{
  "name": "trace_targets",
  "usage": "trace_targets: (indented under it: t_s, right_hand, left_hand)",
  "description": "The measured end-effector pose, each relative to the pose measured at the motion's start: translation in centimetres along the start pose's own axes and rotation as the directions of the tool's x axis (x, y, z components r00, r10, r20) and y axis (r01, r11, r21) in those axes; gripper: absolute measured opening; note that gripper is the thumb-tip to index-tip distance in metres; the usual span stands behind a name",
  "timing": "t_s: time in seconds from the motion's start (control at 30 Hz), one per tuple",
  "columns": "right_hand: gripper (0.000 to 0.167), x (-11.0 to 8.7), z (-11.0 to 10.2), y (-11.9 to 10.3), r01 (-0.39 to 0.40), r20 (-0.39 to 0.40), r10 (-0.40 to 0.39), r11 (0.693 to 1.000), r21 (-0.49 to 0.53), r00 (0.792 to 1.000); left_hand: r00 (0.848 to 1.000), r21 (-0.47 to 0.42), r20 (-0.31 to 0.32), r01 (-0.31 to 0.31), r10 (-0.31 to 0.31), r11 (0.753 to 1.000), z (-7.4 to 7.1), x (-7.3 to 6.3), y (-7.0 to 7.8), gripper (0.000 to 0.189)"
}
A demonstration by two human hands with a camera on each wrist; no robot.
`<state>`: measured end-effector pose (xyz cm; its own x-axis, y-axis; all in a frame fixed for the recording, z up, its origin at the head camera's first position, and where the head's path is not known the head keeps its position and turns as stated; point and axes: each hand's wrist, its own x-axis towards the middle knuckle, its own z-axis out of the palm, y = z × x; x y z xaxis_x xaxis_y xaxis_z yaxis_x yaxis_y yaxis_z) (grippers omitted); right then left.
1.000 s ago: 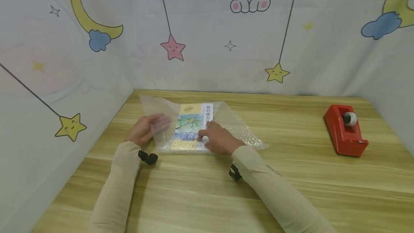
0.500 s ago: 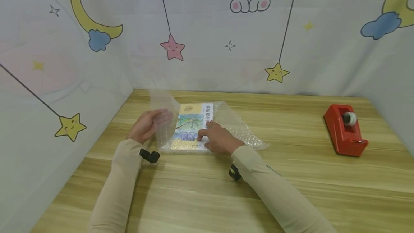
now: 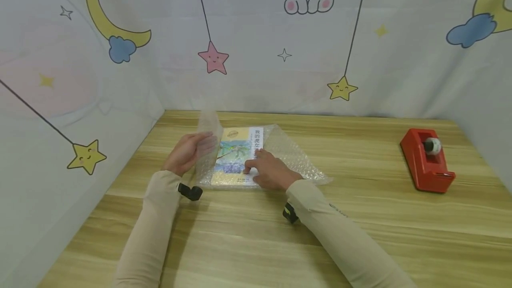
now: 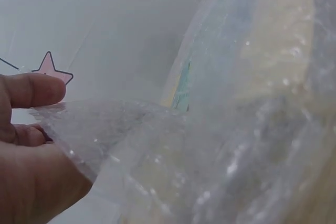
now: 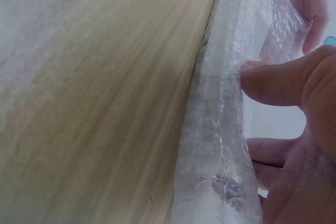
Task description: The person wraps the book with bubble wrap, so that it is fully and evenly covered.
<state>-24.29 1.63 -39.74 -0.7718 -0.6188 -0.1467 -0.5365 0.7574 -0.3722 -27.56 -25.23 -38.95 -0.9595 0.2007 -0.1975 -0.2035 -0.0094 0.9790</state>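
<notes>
A book (image 3: pixel 234 150) with a yellow, green and blue cover lies flat on the table, with bubble wrap (image 3: pixel 286 152) around it. My left hand (image 3: pixel 188 150) is at the book's left side, holding the raised left flap of the bubble wrap; some fingers show through the film. In the left wrist view the flap's edge (image 4: pixel 89 124) runs between thumb and fingers. My right hand (image 3: pixel 274 170) rests on the book's lower right part, fingertips and thumb spread and pressing down. The right wrist view shows the bubble-wrapped near edge (image 5: pixel 215 145) under those fingertips.
A red tape dispenser (image 3: pixel 428 163) with a roll of tape stands at the right of the wooden table (image 3: pixel 256 239). A white printed cloth (image 3: pixel 256 83) walls the table at the back and both sides. A spread flap of wrap reaches right beyond the book.
My left hand has moved a little to the right, lifting the left flap and swinging it upright toward the book. The right hand stays in place on the book.
</notes>
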Motion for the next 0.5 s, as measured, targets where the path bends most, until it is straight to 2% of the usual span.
trace_targets:
  t_s: [0.5]
  right_hand:
    - [0.027, 0.1, 0.1, 0.1, 0.005, -0.008, -0.005, 1.000, -0.006, 1.000]
  left_hand:
    - [0.999, 0.104, -0.017, 0.039, -0.037, 0.994, 1.1, 0.4, 0.6, 0.055]
